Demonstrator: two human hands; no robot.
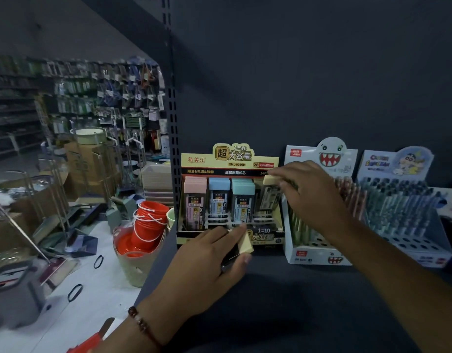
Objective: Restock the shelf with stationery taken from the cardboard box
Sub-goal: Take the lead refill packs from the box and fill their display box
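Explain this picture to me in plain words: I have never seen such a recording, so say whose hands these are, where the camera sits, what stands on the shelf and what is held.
There is no machine here. A person wears one wide-angle camera on the head, so you look down along their own arms at a dark shop shelf. On it stand three display boxes: a yellow display box of pencil-lead cases with pink, blue and teal caps, a monster-face pen display and a cartoon pen display. The right hand holds a yellow-capped lead case at the yellow box's rightmost slot. The left hand, with a bead bracelet on its wrist, grips another yellow-capped case in front of the box. Left of the shelf lies floor clutter, including red buckets.
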